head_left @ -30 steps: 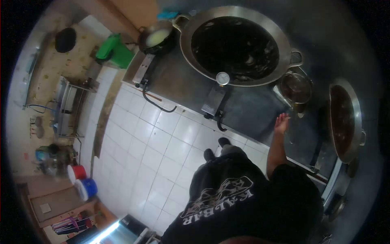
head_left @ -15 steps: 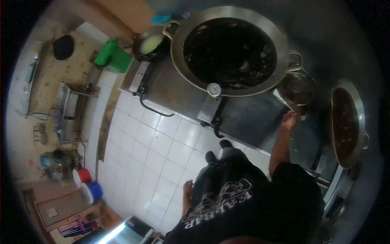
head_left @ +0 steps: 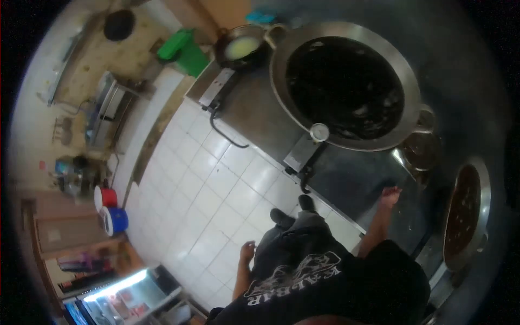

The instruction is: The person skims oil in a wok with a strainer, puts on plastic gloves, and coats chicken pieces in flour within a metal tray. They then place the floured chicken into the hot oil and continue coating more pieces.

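My right hand (head_left: 391,196) is over the dark stove top (head_left: 346,176), its fingers partly spread with nothing visible in them. Just beyond it, a metal pan (head_left: 423,151) with brown contents sits beside a shiny flat strip (head_left: 400,158), apart from my fingers. Farther up stands a large two-handled wok (head_left: 287,108) of dark oil (head_left: 341,81) with pale bits floating in it. A round dial gauge (head_left: 319,132) is at its near rim. My left hand (head_left: 248,252) hangs over the floor beside my leg, fingers loosely bent, seemingly holding nothing.
Another wok (head_left: 482,208) of brown liquid is on the right. A smaller dark wok (head_left: 222,49) with pale-yellow contents and a green bin (head_left: 187,51) are at the upper left. Burner pipes (head_left: 230,135) jut from the stove front. Red (head_left: 105,199) and blue (head_left: 116,221) tubs stand far left.
My right hand has drawn back from the pan and shiny strip toward my body. The view has swung left, so the woks sit farther right and a lit display case shows more fully.
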Tool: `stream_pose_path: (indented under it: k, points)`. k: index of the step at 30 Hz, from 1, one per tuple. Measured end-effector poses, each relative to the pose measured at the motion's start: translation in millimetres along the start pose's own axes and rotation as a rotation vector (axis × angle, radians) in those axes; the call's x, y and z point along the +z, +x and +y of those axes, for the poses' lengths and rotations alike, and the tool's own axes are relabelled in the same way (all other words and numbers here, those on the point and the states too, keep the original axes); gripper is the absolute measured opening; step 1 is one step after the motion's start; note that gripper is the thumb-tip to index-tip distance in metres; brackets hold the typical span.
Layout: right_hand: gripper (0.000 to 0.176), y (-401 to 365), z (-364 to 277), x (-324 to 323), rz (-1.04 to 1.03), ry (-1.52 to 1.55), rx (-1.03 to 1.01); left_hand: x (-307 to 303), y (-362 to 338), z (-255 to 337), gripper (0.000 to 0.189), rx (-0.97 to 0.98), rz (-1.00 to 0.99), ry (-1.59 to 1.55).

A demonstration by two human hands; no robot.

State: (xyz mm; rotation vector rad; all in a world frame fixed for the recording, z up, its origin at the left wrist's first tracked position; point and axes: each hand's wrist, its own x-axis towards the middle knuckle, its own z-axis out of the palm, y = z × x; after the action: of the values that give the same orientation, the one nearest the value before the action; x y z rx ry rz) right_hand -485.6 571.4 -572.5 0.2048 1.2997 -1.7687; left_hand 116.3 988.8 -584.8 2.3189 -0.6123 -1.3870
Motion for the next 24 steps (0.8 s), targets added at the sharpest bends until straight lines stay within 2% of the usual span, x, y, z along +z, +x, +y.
stream_pose_path:
  k: [2,4,6,7,8,9,10,12,13,14,15,16,19,20,21,23,24]
  points:
    - [0.035,-79,22,25,0.009,-0.143,-0.089,4,-10,-25,0.031,-0.043,0.048,-0.104]
    - [0.043,-132,47,51,0.197,-0.581,0.049,15,-7,-40,0.031,-0.030,0.079,-0.126]
    - [0.035,-139,115,36,0.055,-0.766,-0.120,21,-10,-65,0.031,-0.002,0.127,-0.061]
    - [0.034,-161,138,36,-0.279,-1.066,-0.383,24,-13,-76,0.030,-0.001,0.174,-0.040]
    - [0.035,-184,159,37,-0.578,-1.331,-0.432,24,-26,-63,0.034,-0.077,0.226,0.078]
    - [0.037,-207,180,38,-0.897,-1.509,-0.530,24,-31,-63,0.039,-0.157,0.230,0.006]
    - [0.042,-226,199,42,-1.139,-1.714,-0.388,8,-45,-41,0.038,-0.193,0.177,0.066]
    - [0.037,-265,230,50,-1.789,-1.985,-0.310,37,-7,-124,0.037,0.194,0.222,0.455]
    - [0.034,-233,272,34,-2.038,-2.043,-0.219,28,-23,-119,0.035,0.123,0.234,0.264]
    - [0.037,-231,289,31,-2.255,-2.072,-0.310,21,-34,-124,0.035,0.108,0.277,0.100]
    - [0.038,-220,318,34,-2.007,-2.391,0.228,15,-47,-123,0.032,-0.009,0.346,-0.071]
    - [0.040,-210,347,38,-1.635,-2.691,0.648,5,-69,-126,0.029,-0.118,0.411,-0.238]
    - [0.048,-270,381,65,-1.202,-2.292,0.540,-28,-150,-169,0.031,-0.055,0.582,-0.406]
    - [0.052,-292,396,69,-1.053,-2.128,0.512,-21,-156,-202,0.029,-0.167,0.666,-0.723]
    - [0.044,-308,422,75,-1.202,-2.022,0.518,-10,-168,-239,0.029,-0.168,0.764,-0.872]
    - [0.031,-349,476,73,-1.466,-1.788,0.553,21,-193,-327,0.029,-0.151,0.882,-0.979]
    - [0.034,-397,488,70,-1.441,-1.853,0.480,25,-223,-345,0.029,-0.311,0.886,-1.157]
